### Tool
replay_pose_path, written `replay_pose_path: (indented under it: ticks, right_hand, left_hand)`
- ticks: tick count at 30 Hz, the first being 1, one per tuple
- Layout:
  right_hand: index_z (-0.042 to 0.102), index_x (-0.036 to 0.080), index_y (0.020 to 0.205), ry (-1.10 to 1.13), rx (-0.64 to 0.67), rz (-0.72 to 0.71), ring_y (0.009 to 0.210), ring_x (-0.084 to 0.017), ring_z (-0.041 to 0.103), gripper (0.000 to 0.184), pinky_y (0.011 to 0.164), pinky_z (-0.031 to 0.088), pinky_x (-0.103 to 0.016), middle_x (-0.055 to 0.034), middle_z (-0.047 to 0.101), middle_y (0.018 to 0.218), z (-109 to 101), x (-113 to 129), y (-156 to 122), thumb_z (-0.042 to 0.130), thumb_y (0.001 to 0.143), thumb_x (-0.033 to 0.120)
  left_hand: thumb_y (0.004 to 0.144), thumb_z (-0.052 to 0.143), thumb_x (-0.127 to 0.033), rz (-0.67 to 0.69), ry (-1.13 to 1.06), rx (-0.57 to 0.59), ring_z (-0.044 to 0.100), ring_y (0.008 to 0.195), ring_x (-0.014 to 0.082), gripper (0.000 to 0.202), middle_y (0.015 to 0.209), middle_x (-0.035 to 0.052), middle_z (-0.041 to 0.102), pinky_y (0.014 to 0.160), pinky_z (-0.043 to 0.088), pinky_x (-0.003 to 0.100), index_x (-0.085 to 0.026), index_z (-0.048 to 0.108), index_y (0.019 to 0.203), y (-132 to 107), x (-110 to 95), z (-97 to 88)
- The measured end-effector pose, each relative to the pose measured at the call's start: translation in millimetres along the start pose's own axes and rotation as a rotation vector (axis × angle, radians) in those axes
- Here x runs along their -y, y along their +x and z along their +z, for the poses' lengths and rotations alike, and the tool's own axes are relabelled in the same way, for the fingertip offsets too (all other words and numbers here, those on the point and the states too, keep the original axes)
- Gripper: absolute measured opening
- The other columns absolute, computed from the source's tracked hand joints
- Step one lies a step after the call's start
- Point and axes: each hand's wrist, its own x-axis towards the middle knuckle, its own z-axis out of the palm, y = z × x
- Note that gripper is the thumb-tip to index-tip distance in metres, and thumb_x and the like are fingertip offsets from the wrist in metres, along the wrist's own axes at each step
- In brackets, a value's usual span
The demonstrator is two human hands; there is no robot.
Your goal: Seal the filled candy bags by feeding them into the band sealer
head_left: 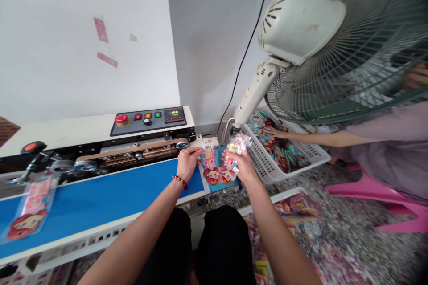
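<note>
Black-clad knees (pixel 203 249) closest to the lens, forearms reaching out above them. Beyond and right of the held packets: large caged fan (pixel 351 49) on a cream stand. Left of the grip: band-sealing machine (pixel 100 142) with blue conveyor belt (pixel 100 196) and control panel (pixel 149 120). Right of the grip, past the fan stand: white basket (pixel 310 153) filled with packets, a second person's hand (pixel 276 132) resting inside it. Far left along the belt, well apart from the hands: one sealed packet (pixel 30 209) lying flat. Left hand (pixel 187 162), beaded bracelet at the wrist, pinching the upper part of a doll-print packet (pixel 210 162) at the belt's right end. Right hand (pixel 241 164) clasping further packets (pixel 234 151), just beside the first, touching or nearly so.
</note>
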Motion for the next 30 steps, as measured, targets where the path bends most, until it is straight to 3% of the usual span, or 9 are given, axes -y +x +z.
replay_pose_path:
  ticks: [5,11,20,23,26,30]
  right_hand:
    - [0.073,0.019,0.089,-0.025,-0.002,0.000,0.079,-0.025,0.075,0.045,0.071,0.062,-0.036,-0.0032,0.077,0.082,3,-4,-1,0.092,0.051,0.031]
    - [0.072,0.018,0.085,-0.020,0.014,0.024,0.077,-0.024,0.075,0.044,0.069,0.061,-0.033,-0.0031,0.076,0.080,14,-6,-4,0.092,0.048,0.030]
    - [0.071,0.020,0.085,-0.023,0.121,0.057,0.074,-0.023,0.074,0.033,0.065,0.060,-0.031,-0.0030,0.076,0.079,46,-11,-8,0.084,0.056,0.030]
    - [0.071,0.020,0.082,-0.025,0.120,0.055,0.074,-0.024,0.074,0.031,0.066,0.060,-0.031,-0.0028,0.075,0.076,49,-14,-6,0.083,0.056,0.031]
    - [0.071,0.020,0.084,-0.021,0.132,0.055,0.077,-0.025,0.074,0.033,0.069,0.060,-0.033,-0.0032,0.075,0.077,46,-14,-4,0.084,0.057,0.031]
    - [0.071,0.020,0.085,-0.009,0.124,0.054,0.078,-0.025,0.074,0.032,0.068,0.060,-0.033,-0.0032,0.076,0.079,40,-10,-6,0.084,0.057,0.030]
  left_hand:
    - [0.078,0.065,-0.026,-0.129,0.255,-0.071,0.053,0.041,0.0111,0.014,0.057,0.0001,0.064,0.051,0.040,0.024,-0.017,0.073,0.070,13,6,-16.1]
    - [0.077,0.066,-0.026,-0.180,0.377,-0.080,0.052,0.042,0.0138,0.018,0.047,0.0007,0.057,0.050,0.038,0.025,-0.017,0.071,0.063,13,3,-47.4]
    - [0.074,0.063,-0.030,-0.171,0.471,-0.220,0.051,0.044,0.0142,0.017,0.061,0.0035,0.068,0.052,0.040,0.028,-0.018,0.073,0.067,0,10,-116.9]
    - [0.069,0.064,-0.033,-0.160,0.446,-0.206,0.048,0.045,0.0132,0.019,0.061,0.0033,0.067,0.050,0.038,0.027,-0.016,0.073,0.068,-12,9,-135.9]
    - [0.066,0.067,-0.042,-0.071,0.319,-0.106,0.044,0.047,0.0120,0.028,0.057,0.0021,0.063,0.048,0.034,0.025,-0.015,0.073,0.069,-29,3,-137.5]
    - [0.063,0.071,-0.047,-0.020,0.118,-0.005,0.042,0.045,0.0094,0.034,0.054,-0.0005,0.058,0.047,0.032,0.023,-0.015,0.072,0.073,-40,-12,-112.3]
